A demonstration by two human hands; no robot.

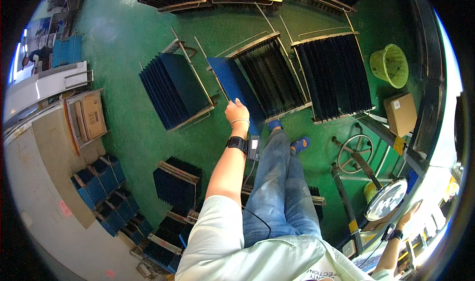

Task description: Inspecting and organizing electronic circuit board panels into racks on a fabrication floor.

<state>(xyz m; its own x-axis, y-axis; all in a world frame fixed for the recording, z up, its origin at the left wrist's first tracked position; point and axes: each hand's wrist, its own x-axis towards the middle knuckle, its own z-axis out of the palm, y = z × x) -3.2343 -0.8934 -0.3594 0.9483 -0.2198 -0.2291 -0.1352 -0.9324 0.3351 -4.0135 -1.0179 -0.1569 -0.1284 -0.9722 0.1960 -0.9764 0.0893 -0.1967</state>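
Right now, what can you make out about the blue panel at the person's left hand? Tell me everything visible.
The blue panel is a flat, thin-looking, plain sheet, brighter blue toward its far end and darker toward the person. It sits at the left side of the middle rack, slanting in view. The left hand is closed at its left edge and appears to grip it; the fingers' exact hold is hidden. Its material is unclear.

The board (244, 87) is plain blue, the floor (118, 58) green. Racked panels (332, 75) on the right make near-black stripes; the left rack's boards (185, 85) are dark navy. The person wears faded blue jeans (267, 197), brighter blue sandals (302, 143) and a pale whitish-green shirt (272, 261); the basket (378, 67) is yellow-green, the box (403, 115) brown
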